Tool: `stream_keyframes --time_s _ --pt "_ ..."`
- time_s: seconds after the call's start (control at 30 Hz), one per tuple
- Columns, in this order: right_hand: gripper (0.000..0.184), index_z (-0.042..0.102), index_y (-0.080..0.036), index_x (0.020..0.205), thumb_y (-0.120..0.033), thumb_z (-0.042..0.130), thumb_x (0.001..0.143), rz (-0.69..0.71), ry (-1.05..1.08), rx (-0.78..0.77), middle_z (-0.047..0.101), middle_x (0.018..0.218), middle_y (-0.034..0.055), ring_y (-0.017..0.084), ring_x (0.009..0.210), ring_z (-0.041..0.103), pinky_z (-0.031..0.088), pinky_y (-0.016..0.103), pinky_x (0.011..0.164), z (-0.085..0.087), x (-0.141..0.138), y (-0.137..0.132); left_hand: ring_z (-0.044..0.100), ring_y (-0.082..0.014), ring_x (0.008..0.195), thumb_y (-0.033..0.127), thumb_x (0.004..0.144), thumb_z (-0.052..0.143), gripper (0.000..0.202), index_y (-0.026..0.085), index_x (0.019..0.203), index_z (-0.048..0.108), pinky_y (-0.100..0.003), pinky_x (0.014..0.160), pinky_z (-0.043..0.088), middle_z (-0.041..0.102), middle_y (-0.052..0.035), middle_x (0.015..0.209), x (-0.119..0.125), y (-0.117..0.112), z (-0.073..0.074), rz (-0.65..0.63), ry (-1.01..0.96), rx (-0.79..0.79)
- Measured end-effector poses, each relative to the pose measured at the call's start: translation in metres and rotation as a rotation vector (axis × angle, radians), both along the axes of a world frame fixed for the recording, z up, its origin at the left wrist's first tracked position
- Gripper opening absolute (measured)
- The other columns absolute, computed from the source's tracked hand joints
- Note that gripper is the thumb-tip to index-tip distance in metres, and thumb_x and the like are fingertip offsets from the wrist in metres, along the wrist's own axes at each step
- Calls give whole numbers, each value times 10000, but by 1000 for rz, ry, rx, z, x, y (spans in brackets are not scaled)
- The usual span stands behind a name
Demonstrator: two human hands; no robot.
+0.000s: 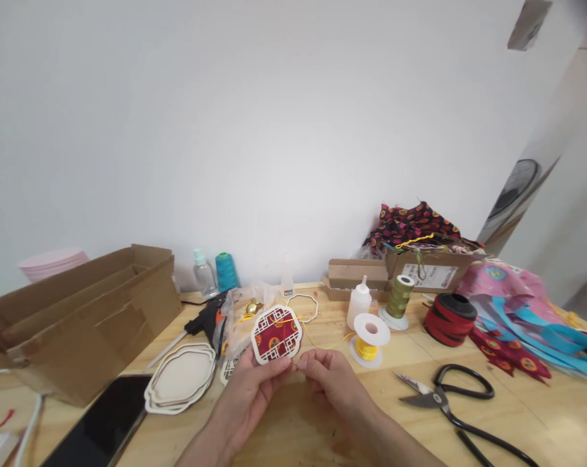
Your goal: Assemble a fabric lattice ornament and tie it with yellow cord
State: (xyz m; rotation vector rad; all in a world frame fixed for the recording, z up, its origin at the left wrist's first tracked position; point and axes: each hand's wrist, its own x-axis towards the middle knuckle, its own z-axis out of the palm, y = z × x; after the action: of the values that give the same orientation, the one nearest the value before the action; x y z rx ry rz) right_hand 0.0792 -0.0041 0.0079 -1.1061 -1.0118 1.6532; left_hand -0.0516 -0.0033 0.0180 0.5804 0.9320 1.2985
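Note:
My left hand (249, 395) holds a round red fabric ornament (276, 334) with a white lattice frame, gripping its lower edge. My right hand (327, 383) sits just to the right, its fingertips pinched together beside the ornament's lower edge. Anything between those fingertips is too thin to make out. A thin yellow cord (329, 345) runs across the ornament's face and on to a yellow cord spool (368, 340) to the right of my hands. Behind the ornament lies an empty thin white outline frame (303, 308).
Stacked pale wooden frames (180, 377) and a black phone (103, 421) lie left of my hands, near a cardboard box (79, 318) and a glue gun (205, 318). Black-handled scissors (443, 395) lie right, near a green thread spool (399, 297) and printed fabric (410, 227).

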Motion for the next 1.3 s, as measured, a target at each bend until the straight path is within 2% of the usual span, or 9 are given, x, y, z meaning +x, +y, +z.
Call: stream_keyframes --time_s 0.17,0.3,0.4,0.6,0.8,0.93,1.07,1.13,1.3 --pt "246 524 -162 566 -377 644 573 -28 -4 5 283 382 -120 31 360 152 105 209 382 4 2 0 642 -132 739 -34 538 691 473 157 947 552 -209 657 531 690 -53 866 -3 0 0 29 21 18" --pt "267 568 -144 568 -389 674 563 -37 -27 89 381 426 -83 45 409 260 181 207 422 3 -1 -1 641 -169 806 15 534 714 474 145 964 562 -238 708 520 692 -71 895 0 -3 6 -19 51 31" --pt "257 554 -132 540 -356 681 546 -42 -47 159 455 482 -50 63 467 331 230 208 469 0 -3 -1 640 -187 804 43 520 729 476 121 961 571 -256 712 515 694 -86 884 2 -5 10 -37 80 48" --pt "119 543 -145 529 -222 631 551 -104 -28 221 465 474 -56 69 471 344 249 204 474 -3 -2 0 633 -195 818 62 520 733 489 119 975 563 -264 714 505 691 -90 895 1 -5 10 -75 85 61" --pt "132 543 -162 520 -256 611 583 -134 -17 135 374 415 -83 62 433 300 231 203 443 2 2 1 636 -189 827 54 521 730 469 126 956 569 -258 741 502 696 -81 880 0 -5 11 -49 98 46" --pt "191 557 -141 559 -313 637 578 -83 -109 201 426 462 -54 72 461 332 244 211 454 4 1 0 638 -204 828 68 518 738 469 117 955 574 -269 735 506 693 -104 904 2 -6 13 -46 125 46" --pt "84 590 -153 560 -226 624 584 -201 -328 400 357 497 -61 71 466 291 215 216 443 4 3 0 635 -229 845 68 483 753 501 126 950 583 -279 718 512 691 -110 913 2 -5 11 -19 141 31" --pt "64 634 -159 586 -217 613 604 -200 -401 496 340 523 -58 75 478 294 222 218 449 3 4 -1 630 -235 863 75 480 755 502 129 950 584 -282 726 509 690 -107 914 2 -5 10 -21 137 35" --pt "123 662 -141 614 -247 600 615 -107 -421 410 317 484 -65 71 468 260 201 217 440 2 3 -2 630 -236 850 90 482 758 508 114 957 582 -296 735 500 687 -115 921 1 -5 9 -44 128 50"
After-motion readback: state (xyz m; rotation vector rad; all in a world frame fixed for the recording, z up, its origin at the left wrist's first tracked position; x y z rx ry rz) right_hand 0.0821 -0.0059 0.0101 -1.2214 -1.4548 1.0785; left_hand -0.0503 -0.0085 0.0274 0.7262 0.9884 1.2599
